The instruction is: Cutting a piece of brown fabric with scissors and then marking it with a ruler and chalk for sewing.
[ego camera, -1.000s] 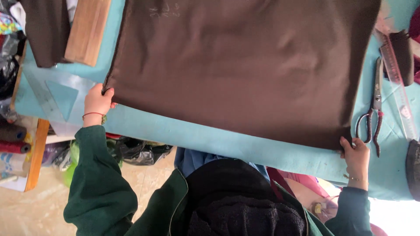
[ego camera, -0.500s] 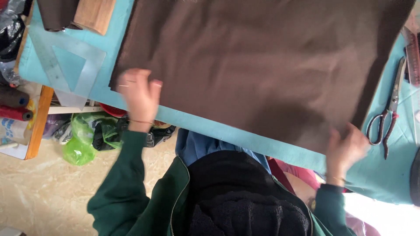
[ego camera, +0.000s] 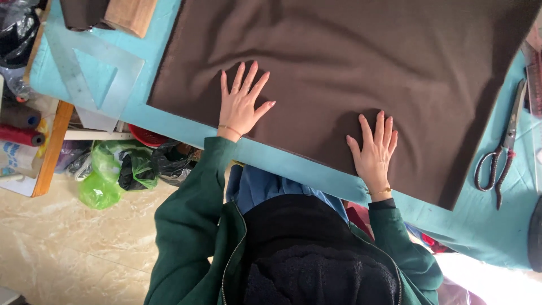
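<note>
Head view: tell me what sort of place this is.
Probably a tailoring or sewing workshop: brown fabric spread on a teal cutting table, large scissors beside it, and a clear triangle ruler at the table's end.

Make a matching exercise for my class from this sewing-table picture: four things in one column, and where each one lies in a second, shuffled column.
Things
1. brown fabric
2. scissors
3. clear triangle ruler
4. wooden block

Places
A. at the table's top left edge, above the ruler
B. spread over the turquoise table, under the left hand and the right hand
C. on the table right of the fabric
D. on the table left of the fabric, overhanging its edge

Pairs: 1-B, 2-C, 3-D, 4-A
</note>
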